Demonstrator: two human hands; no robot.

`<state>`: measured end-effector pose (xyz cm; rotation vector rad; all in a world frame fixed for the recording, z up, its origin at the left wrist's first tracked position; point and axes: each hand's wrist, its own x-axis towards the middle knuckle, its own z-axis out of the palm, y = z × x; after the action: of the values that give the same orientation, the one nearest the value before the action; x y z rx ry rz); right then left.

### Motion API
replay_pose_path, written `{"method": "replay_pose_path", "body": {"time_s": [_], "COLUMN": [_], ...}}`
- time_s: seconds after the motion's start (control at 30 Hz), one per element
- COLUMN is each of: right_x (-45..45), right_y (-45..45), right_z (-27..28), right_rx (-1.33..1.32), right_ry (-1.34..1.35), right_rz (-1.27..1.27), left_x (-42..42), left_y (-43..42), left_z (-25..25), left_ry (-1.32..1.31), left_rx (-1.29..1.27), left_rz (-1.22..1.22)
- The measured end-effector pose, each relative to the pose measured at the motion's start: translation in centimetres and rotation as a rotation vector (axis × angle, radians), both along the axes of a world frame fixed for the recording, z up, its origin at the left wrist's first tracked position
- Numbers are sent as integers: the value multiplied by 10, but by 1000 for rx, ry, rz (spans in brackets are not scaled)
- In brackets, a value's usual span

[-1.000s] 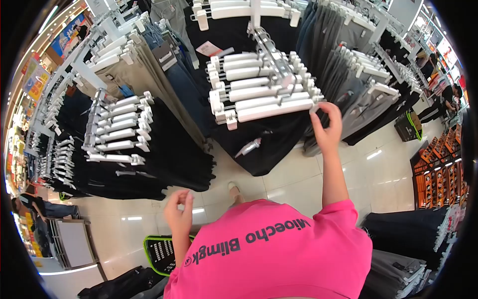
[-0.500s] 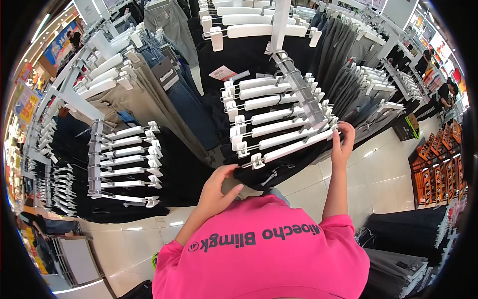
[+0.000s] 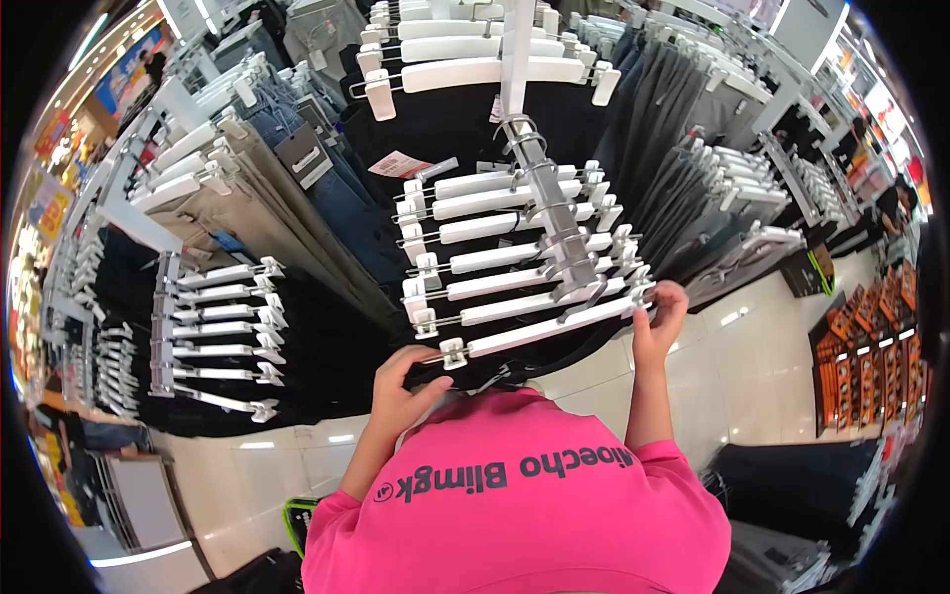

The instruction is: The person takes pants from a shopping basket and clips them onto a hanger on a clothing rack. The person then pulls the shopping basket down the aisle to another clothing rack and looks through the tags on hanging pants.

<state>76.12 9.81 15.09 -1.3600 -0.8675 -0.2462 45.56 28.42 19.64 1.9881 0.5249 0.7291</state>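
White clip hangers (image 3: pixel 529 305) carrying black trousers hang in a row on a grey metal rail arm (image 3: pixel 559 223). The front hanger (image 3: pixel 554 331) slants up toward the right, at the arm's outer end. My right hand (image 3: pixel 661 322) pinches its right end between thumb and fingers. My left hand (image 3: pixel 401 391) is at the left end by the white clip (image 3: pixel 453 353), fingertips against the wire end and thumb apart. Black trousers (image 3: pixel 515 368) hang below this hanger, just in front of my pink shirt (image 3: pixel 515 485); their lower part is hidden.
Another arm of white hangers (image 3: pixel 220 327) with black trousers stands at left. Beige trousers (image 3: pixel 237 188) and jeans hang behind it. Grey trousers (image 3: pixel 643 129) line the right side. An orange display rack (image 3: pixel 866 346) stands far right on the tiled floor (image 3: pixel 752 386).
My view has shifted, and the rack appears further left. Both hands have moved left in view along with the front hanger, my left hand also lower. My right hand keeps its pinch.
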Motion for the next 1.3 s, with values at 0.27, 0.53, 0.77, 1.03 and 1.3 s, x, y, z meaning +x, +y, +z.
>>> {"method": "replay_pose_path", "body": {"time_s": [0.27, 0.53, 0.77, 1.03, 1.3], "right_x": [23, 51, 23, -32, -200], "right_y": [-18, -25, -11, -57, -51], "right_z": [-8, -103, -153, -305, -326], "right_rx": [109, -113, -307, -931, -1554], "right_ry": [522, 1360, 1353, 1602, 281], "right_rz": [253, 429, 565, 464, 1096], "left_x": [30, 23, -31, -161, -288], "left_y": [-47, -119, -201, -328, -469], "left_z": [-38, -113, -161, -161, -221], "left_ry": [-297, -77, 122, 264, 374], "left_rx": [-382, -332, -598, -606, -1080], "left_rz": [540, 993, 1142, 1395, 1590]}}
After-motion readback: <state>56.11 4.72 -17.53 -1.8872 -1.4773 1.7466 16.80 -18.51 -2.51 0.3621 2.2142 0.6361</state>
